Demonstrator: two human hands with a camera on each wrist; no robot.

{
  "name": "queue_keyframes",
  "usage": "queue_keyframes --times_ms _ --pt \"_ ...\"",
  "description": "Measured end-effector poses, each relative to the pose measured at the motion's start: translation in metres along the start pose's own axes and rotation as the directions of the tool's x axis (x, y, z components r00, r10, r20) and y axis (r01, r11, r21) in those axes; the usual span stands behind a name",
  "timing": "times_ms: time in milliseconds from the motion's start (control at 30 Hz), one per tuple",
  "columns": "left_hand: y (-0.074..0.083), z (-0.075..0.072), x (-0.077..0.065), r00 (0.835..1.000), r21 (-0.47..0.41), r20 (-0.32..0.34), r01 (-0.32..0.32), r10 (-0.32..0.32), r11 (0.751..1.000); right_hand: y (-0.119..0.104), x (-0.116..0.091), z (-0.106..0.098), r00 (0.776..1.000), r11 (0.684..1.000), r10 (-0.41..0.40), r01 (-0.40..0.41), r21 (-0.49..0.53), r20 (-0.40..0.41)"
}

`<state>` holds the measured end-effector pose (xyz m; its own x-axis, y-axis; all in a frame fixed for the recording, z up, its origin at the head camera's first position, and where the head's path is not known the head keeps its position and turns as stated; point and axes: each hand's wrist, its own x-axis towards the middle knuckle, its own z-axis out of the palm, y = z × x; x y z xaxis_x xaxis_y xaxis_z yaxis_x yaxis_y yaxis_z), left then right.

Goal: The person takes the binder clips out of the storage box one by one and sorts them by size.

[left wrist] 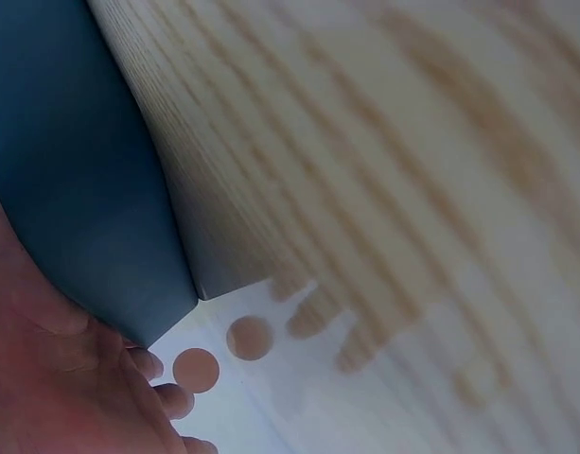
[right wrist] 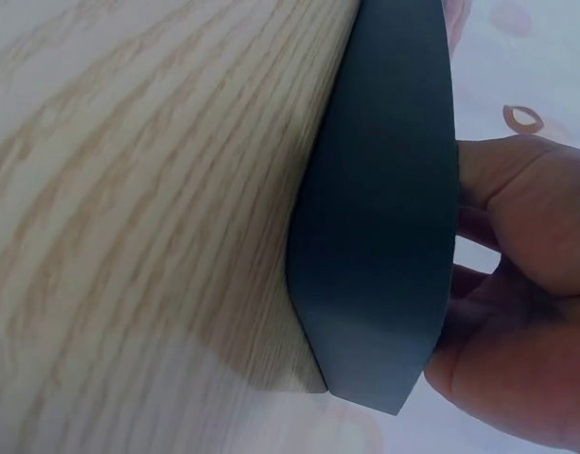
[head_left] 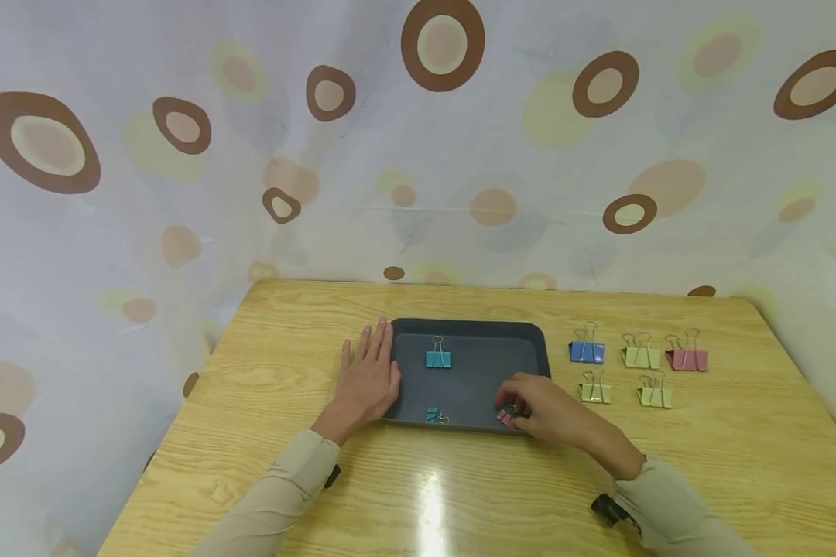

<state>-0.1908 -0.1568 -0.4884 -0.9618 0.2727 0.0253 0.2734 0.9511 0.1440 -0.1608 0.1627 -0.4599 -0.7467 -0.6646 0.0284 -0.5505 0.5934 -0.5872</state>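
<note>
A dark grey tray (head_left: 484,387) lies on the wooden table. My left hand (head_left: 365,383) rests along its left edge with the fingers straight; in the left wrist view the palm (left wrist: 53,350) lies beside the tray wall (left wrist: 81,170). At the tray's near right corner, my right hand (head_left: 546,406) pinches a small pink binder clip (head_left: 505,417) between thumb and curled fingers. In the right wrist view the tray wall (right wrist: 375,208) hides this clip. A teal binder clip (head_left: 438,359) stands toward the tray's back left, and a smaller teal binder clip (head_left: 433,415) lies by its near edge.
Right of the tray stand a blue binder clip (head_left: 587,353), a larger pink binder clip (head_left: 688,360) and three yellow-green ones, among them a yellow-green binder clip (head_left: 641,357) in the back row. A patterned curtain (head_left: 488,155) hangs behind the table (head_left: 362,495).
</note>
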Motion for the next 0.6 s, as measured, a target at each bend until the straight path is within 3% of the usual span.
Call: queue_keyframes --times_ms 333,600 --pt "-0.001 0.002 0.001 1.0 0.008 -0.006 0.002 -0.002 1.0 0.004 0.003 0.005 0.999 0.999 -0.048 0.048 0.006 -0.014" --pt "0.0 0.001 0.001 1.0 -0.002 -0.004 0.0 0.0 1.0 0.007 0.005 0.01 0.997 0.997 -0.055 0.053 -0.048 -0.056"
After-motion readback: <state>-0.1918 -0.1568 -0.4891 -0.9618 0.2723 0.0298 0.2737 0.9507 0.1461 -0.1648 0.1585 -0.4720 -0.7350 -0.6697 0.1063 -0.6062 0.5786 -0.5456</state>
